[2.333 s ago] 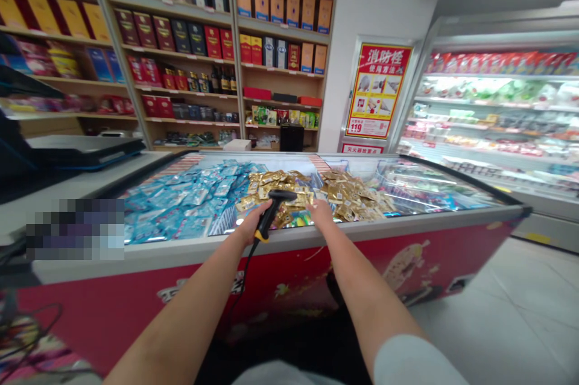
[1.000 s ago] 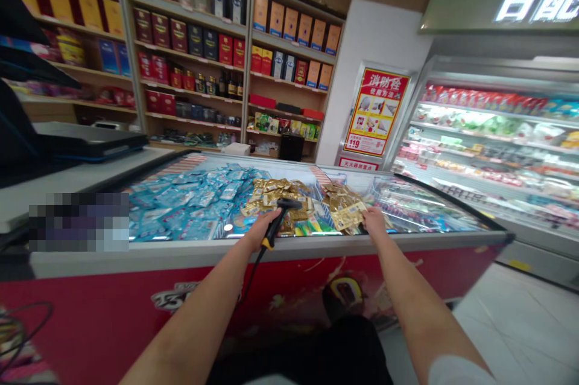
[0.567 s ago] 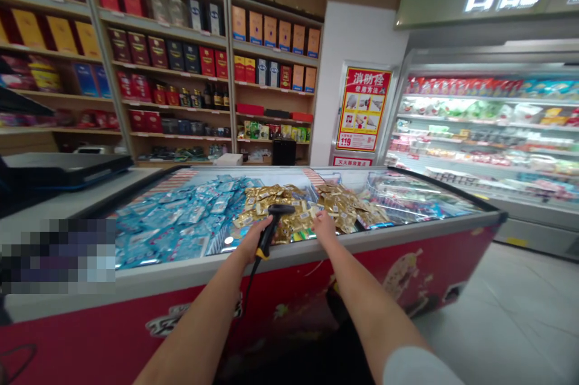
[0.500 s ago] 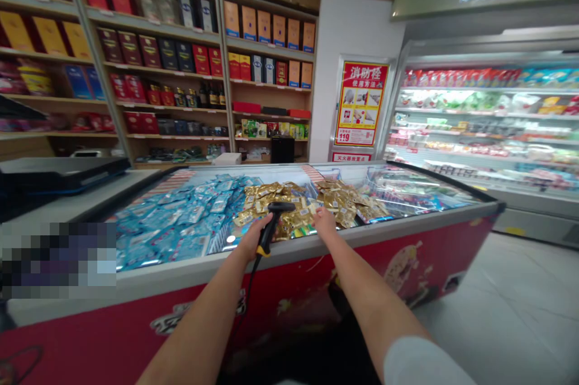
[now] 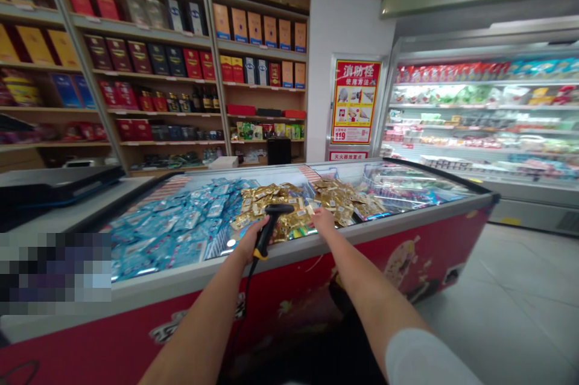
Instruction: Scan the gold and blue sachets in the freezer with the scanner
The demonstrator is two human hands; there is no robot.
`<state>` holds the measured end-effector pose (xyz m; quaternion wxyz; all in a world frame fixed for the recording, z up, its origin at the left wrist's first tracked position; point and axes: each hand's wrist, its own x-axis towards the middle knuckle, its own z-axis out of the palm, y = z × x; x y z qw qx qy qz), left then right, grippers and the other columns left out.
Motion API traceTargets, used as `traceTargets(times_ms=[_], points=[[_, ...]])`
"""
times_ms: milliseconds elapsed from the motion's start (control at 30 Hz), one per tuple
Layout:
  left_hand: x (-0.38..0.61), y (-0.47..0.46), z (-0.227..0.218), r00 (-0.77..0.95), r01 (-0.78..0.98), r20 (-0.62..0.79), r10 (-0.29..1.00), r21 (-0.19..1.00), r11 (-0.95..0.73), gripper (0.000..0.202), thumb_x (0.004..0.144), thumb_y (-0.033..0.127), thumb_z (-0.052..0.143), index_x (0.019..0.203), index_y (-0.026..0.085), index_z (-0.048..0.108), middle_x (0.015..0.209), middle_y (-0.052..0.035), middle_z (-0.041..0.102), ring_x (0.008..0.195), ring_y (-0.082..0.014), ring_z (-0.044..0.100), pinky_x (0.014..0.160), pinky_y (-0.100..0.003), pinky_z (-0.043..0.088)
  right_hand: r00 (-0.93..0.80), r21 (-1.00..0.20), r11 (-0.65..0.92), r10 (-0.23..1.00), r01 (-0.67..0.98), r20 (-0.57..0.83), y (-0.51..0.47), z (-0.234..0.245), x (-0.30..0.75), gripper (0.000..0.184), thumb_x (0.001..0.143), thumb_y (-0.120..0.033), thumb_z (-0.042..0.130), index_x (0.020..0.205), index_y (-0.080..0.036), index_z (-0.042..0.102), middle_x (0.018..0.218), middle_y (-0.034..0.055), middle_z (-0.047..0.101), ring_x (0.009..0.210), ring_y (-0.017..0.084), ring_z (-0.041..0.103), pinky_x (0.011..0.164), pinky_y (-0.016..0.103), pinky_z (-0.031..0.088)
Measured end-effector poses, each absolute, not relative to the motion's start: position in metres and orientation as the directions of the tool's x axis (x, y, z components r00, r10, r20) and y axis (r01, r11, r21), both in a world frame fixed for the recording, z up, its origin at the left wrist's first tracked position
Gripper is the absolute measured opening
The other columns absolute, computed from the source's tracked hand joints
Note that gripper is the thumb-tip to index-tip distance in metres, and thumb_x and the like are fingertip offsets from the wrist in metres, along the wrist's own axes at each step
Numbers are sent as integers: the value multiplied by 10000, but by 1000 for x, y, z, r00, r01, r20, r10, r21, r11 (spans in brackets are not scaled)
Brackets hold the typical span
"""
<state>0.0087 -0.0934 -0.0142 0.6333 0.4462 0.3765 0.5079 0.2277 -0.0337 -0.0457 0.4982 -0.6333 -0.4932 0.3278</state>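
My left hand (image 5: 250, 241) is wrapped round the handle of a black and yellow barcode scanner (image 5: 266, 233), its head level and pointing right. A dark cable (image 5: 246, 294) hangs from the grip. Just to the right, my right hand (image 5: 324, 221) is closed in a pinch on a small pale piece (image 5: 312, 209), too small to name. Both hands are above the near rim of a chest freezer (image 5: 289, 252). Gold packets (image 5: 262, 197) lie under and behind the scanner, with more gold packets (image 5: 344, 199) beyond my right hand. Blue packets (image 5: 181, 216) fill the left part.
On the left stands a counter with a dark flat device (image 5: 58, 183). Shelves of boxed goods (image 5: 154, 59) line the back wall. A red fire hydrant poster (image 5: 356, 101) hangs on the pillar. At right is a lit open chiller (image 5: 479, 113); pale floor tiles (image 5: 515, 294) lie before it.
The view has shifted slightly, so the surroundings sit a little further left. My hands keep nearly the same places, the scanner still in the left and the pale piece at my right fingertips.
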Motion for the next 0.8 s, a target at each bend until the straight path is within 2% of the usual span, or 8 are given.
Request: traceTargets(times_ms=[233,400,467,567,667,733,800], points=[[8,-91,-16,223,-298,-17,975,951,85,297,818,381,536,851,118,668,755,-83,677,549,-117,575,469,-203,463,313,-970,-31,949,242,48,-23,-46,193,196,756,-73,513,923,-172,534,890,65,675,621,142,674,531,217,499],[8,-91,-18,214,-264,-11,977,962,68,346,804,436,548,847,114,665,609,-47,619,489,-107,536,452,-196,437,312,-946,-38,948,322,68,-25,-48,193,150,806,-184,536,956,-181,546,782,45,671,578,158,656,516,240,483],[9,-90,-18,201,-222,-16,979,973,61,368,791,458,562,857,110,664,598,-42,613,479,-103,531,443,-192,424,314,-921,-28,944,389,104,-29,-45,197,134,812,-239,549,932,-183,569,798,53,671,641,175,662,572,257,487],[8,-88,-19,201,-166,-13,979,985,47,419,758,505,588,859,106,668,602,-42,615,471,-100,528,433,-190,411,319,-869,6,929,495,188,-37,-35,213,124,789,-212,570,906,-183,602,947,84,663,913,214,636,781,289,464],[7,-87,-19,218,-149,-1,976,988,35,467,731,547,597,861,105,674,608,-42,619,472,-102,529,436,-195,412,344,-726,-7,884,687,317,-49,-23,244,224,792,-181,554,1011,-171,599,1103,131,612,1121,250,526,940,349,373],[7,-88,-18,216,-149,-6,976,988,39,473,721,550,603,862,104,675,611,-45,623,475,-105,535,437,-200,413,434,-599,-157,830,785,350,-59,-18,269,337,795,-251,575,1117,-153,561,1210,173,547,1208,292,441,978,417,330],[8,-89,-17,208,-158,-11,978,987,44,461,719,535,610,869,104,675,610,-45,626,474,-105,539,441,-201,418,538,-537,-343,802,771,260,-67,-15,292,568,733,-407,651,1214,-144,501,1309,199,467,1268,343,354,992,493,293]])
